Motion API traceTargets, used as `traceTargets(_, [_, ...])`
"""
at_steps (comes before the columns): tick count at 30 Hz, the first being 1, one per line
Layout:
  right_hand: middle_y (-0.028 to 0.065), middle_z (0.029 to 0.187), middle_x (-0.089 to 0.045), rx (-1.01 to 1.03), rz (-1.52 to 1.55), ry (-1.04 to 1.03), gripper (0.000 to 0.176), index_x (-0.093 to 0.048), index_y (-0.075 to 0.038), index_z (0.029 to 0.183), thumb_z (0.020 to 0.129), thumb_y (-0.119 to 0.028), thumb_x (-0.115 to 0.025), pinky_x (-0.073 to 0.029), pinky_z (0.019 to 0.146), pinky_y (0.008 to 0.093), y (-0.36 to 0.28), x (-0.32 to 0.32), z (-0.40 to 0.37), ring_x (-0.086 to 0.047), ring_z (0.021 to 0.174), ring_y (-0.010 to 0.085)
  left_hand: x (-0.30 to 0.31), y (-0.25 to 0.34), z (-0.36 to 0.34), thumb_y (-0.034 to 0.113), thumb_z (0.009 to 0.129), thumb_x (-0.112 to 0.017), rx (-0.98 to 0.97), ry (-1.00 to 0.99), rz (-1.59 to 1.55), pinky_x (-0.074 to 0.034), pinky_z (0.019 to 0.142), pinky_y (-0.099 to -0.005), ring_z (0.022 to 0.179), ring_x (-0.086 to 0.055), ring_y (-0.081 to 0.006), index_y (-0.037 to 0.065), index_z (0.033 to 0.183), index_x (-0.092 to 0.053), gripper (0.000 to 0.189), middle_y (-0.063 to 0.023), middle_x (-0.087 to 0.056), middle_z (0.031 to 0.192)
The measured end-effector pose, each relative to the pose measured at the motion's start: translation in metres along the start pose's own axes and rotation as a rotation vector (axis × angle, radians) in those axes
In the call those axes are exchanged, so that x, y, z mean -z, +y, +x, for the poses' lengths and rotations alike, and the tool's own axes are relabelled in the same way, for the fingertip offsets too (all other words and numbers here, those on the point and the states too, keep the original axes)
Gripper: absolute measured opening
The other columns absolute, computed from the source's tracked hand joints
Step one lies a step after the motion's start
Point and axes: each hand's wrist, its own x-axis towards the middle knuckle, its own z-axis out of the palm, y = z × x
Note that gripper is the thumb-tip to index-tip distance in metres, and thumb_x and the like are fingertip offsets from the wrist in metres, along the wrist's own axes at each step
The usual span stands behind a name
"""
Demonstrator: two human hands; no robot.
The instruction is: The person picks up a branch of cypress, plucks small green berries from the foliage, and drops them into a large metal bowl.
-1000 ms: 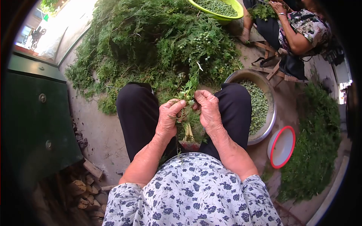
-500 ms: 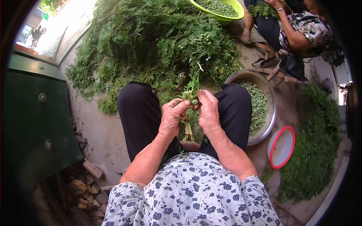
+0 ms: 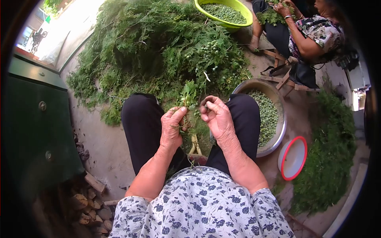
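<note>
My left hand [image 3: 172,123] is closed round a green conifer sprig [image 3: 189,92], which looks like cypress and points up and away from me between my knees. Just right of it, my right hand [image 3: 218,118] has its fingers curled in a pinch, a small gap from the sprig. Whatever lies between those fingertips is too small and shaded to name. Beside my right knee stands a metal basin [image 3: 279,102] holding many small round green cones [image 3: 265,119].
A large heap of conifer branches [image 3: 147,51] lies ahead. Behind it sits a yellow-green bowl [image 3: 247,16] of cones. On the right are a red-rimmed white basin [image 3: 294,158], more greenery [image 3: 327,158] and a seated person [image 3: 313,39]. A dark green cabinet [image 3: 37,127] and firewood [image 3: 89,206] are on the left.
My right hand has drawn away from the sprig, its fingers curling inward. My left hand has shifted slightly left with the sprig. The whole view has tilted a little.
</note>
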Motion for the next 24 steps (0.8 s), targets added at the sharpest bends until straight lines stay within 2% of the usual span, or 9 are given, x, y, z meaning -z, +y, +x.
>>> traceTargets(2, [0.0016, 0.075, -0.053, -0.05, -0.053, 0.051, 0.01, -0.053, -0.005, 0.095, 0.09, -0.014, -0.056, -0.038, 0.043, 0.0191, 0.003, 0.0, -0.008, -0.054, 0.061, 0.0085, -0.002, 0.002, -0.003, 0.015, 0.079, -0.067, -0.007, 0.005, 0.007, -0.035, 0.042, -0.0201, 0.051, -0.043, -0.0042, 0.006, 0.081, -0.06, 0.011, 0.0043, -0.051, 0.063])
traceTargets(6, [-0.0006, 0.071, -0.054, -0.019, -0.242, -0.023, 0.022, -0.055, -0.001, 0.098, 0.086, -0.017, -0.063, -0.035, 0.039, 0.0162, 0.018, -0.009, -0.016, -0.05, 0.052, 0.0039, 0.001, -0.004, -0.005, 0.015, 0.08, -0.067, -0.028, -0.045, 0.126, -0.034, 0.042, -0.0191, 0.052, -0.044, -0.0036, 0.006, 0.082, -0.061, 0.011, 0.0048, -0.051, 0.063])
traceTargets(7, [-0.0002, 0.071, -0.054, -0.014, -0.322, -0.018, 0.025, -0.055, 0.001, 0.1, 0.085, -0.016, -0.064, -0.035, 0.038, 0.016, 0.024, -0.015, -0.018, -0.05, 0.052, 0.004, -0.004, -0.001, -0.008, 0.013, 0.083, -0.062, -0.022, -0.038, 0.186, -0.033, 0.042, -0.0192, 0.048, -0.043, -0.0058, 0.005, 0.082, -0.057, 0.01, 0.0017, -0.051, 0.063])
traceTargets(9, [0.0002, 0.069, -0.055, 0.034, -0.404, 0.014, 0.031, -0.054, 0.006, 0.104, 0.084, -0.015, -0.066, -0.036, 0.037, 0.0161, 0.02, -0.016, -0.022, -0.051, 0.051, 0.0034, -0.004, 0.0, -0.01, 0.012, 0.082, -0.061, 0.016, -0.054, 0.188, -0.033, 0.041, -0.0189, 0.049, -0.046, -0.0056, 0.005, 0.081, -0.057, 0.007, 0.0023, -0.052, 0.064])
traceTargets(13, [0.0, 0.07, -0.056, -0.132, -0.002, -0.054, 0.018, -0.056, -0.004, 0.089, 0.086, -0.02, -0.062, -0.036, 0.039, 0.019, 0.013, -0.015, -0.027, -0.052, 0.051, 0.0073, -0.008, 0.0, -0.013, 0.013, 0.081, -0.062, 0.055, -0.154, 0.086, -0.032, 0.04, -0.0194, 0.046, -0.043, -0.006, 0.006, 0.077, -0.056, 0.01, 0.0025, -0.049, 0.059])
traceTargets(16, [0.0003, 0.07, -0.057, -0.1, 0.179, -0.061, 0.017, -0.057, -0.005, 0.089, 0.087, -0.021, -0.06, -0.035, 0.037, 0.018, -0.011, -0.016, -0.033, -0.051, 0.05, 0.006, -0.01, 0.003, -0.015, 0.014, 0.08, -0.064, 0.062, -0.101, 0.006, -0.031, 0.039, -0.0211, 0.041, -0.039, -0.0066, 0.007, 0.075, -0.053, 0.013, 0.0027, -0.045, 0.053])
traceTargets(18, [0.0011, 0.07, -0.058, 0.077, 0.055, -0.004, 0.017, -0.058, -0.005, 0.09, 0.087, -0.022, -0.059, -0.039, 0.038, 0.0174, -0.046, -0.018, -0.039, -0.052, 0.051, 0.0058, 0.002, 0.007, -0.012, 0.017, 0.078, -0.065, 0.071, -0.248, 0.013, -0.04, 0.047, -0.0258, 0.043, -0.042, -0.0109, 0.007, 0.078, -0.054, 0.014, 0.0006, -0.047, 0.057])
traceTargets(21, [0.0048, 0.078, -0.058, 0.357, -0.034, 0.074, 0.013, -0.055, -0.002, 0.101, 0.09, -0.01, -0.054, -0.045, 0.048, 0.0195, -0.093, -0.012, -0.054, -0.057, 0.064, 0.0096, -0.002, 0.012, -0.014, 0.017, 0.079, -0.064, 0.001, -0.172, 0.076, -0.042, 0.049, -0.0261, 0.045, -0.043, -0.0105, 0.006, 0.081, -0.055, 0.014, -0.0007, -0.047, 0.057])
traceTargets(24, [0.0047, 0.085, -0.056, 0.56, -0.198, 0.245, 0.023, -0.055, -0.001, 0.107, 0.084, 0.003, -0.053, -0.045, 0.052, 0.02, -0.113, 0.034, -0.059, -0.058, 0.07, 0.0119, -0.01, 0.016, -0.017, 0.016, 0.08, -0.064, -0.028, -0.086, 0.137, -0.043, 0.051, -0.0267, 0.048, -0.047, -0.0115, 0.004, 0.084, -0.055, 0.015, -0.0015, -0.049, 0.059])
